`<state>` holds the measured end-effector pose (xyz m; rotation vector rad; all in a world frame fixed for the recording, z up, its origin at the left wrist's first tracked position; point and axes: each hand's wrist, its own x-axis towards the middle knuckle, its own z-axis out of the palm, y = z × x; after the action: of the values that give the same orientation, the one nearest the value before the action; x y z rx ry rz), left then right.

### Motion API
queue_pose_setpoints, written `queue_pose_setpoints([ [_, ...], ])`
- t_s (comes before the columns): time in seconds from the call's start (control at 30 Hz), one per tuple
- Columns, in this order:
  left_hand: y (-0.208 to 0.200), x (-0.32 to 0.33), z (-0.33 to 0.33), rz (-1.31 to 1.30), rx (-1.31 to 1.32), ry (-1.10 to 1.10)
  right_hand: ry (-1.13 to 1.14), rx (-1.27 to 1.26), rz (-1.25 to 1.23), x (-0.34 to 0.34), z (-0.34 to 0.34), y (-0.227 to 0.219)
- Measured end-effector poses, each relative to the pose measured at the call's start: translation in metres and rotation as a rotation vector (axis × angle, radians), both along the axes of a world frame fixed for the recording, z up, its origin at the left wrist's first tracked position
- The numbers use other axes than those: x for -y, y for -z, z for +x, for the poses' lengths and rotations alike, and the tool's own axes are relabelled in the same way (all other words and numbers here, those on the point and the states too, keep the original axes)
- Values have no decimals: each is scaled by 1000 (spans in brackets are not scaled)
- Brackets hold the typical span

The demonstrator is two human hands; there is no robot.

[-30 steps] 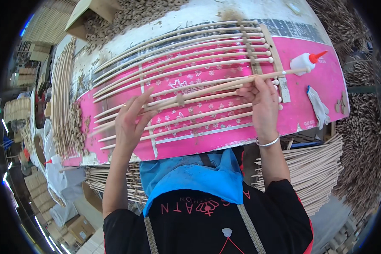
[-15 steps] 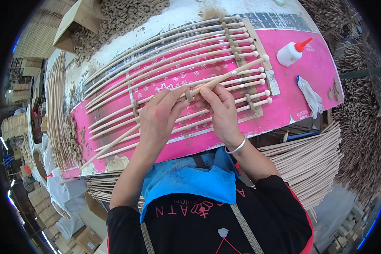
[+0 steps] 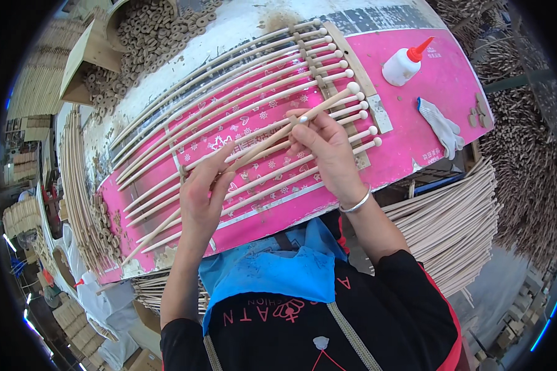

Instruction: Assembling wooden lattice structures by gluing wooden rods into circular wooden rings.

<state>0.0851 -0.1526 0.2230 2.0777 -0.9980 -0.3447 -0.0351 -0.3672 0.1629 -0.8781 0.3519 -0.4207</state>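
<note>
A ball-ended wooden stick (image 3: 261, 150) lies slantwise above the row, its ball end up to the right. My left hand (image 3: 199, 191) is loosely closed around its middle. Farther up, my right hand (image 3: 329, 151) pinches a small brown wooden ring (image 3: 295, 121) around the stick, right against a white dab of glue (image 3: 303, 119). Beneath, several similar ball-ended sticks (image 3: 254, 96) lie side by side on a pink printed sheet (image 3: 402, 139). Brown rings (image 3: 312, 62) sit on some of them near the ball ends.
A white glue bottle with red nozzle (image 3: 402, 67) and a white glove (image 3: 440, 127) lie to the right. A wooden strip (image 3: 356, 68) borders the ball ends. Loose rings (image 3: 148, 34) are heaped at the back left. Stick bundles (image 3: 442, 229) lie below the table edge.
The ring has moved up along the stick to the glue dab with my right hand. My left hand has slid down-left, away from the right one. The view has shifted slightly.
</note>
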Motion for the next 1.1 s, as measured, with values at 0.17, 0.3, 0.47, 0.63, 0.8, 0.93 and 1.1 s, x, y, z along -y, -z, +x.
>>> queue_pose_setpoints([
  [0.17, -3, 2, 3, 49, 93, 59, 16, -83, -126, 14, -7, 4],
  [0.3, -4, 6, 3, 25, 89, 61, 9, -84, -131, 14, -10, -3],
  [0.47, -2, 6, 6, 2, 77, 60, 1, -60, -81, 19, -8, -4],
  [0.63, 2, 10, 9, 10, 107, 83, 28, -203, -180, 31, -15, 6],
  [0.8, 6, 9, 16, 24, 65, 73, 8, -98, -62, 32, -12, -5],
  [0.93, 8, 16, 19, 27, 70, 94, 32, -187, -128, 39, -14, 4],
  [1.1, 19, 27, 25, -13, 117, 138, 113, -366, -269, 47, -14, 4],
])
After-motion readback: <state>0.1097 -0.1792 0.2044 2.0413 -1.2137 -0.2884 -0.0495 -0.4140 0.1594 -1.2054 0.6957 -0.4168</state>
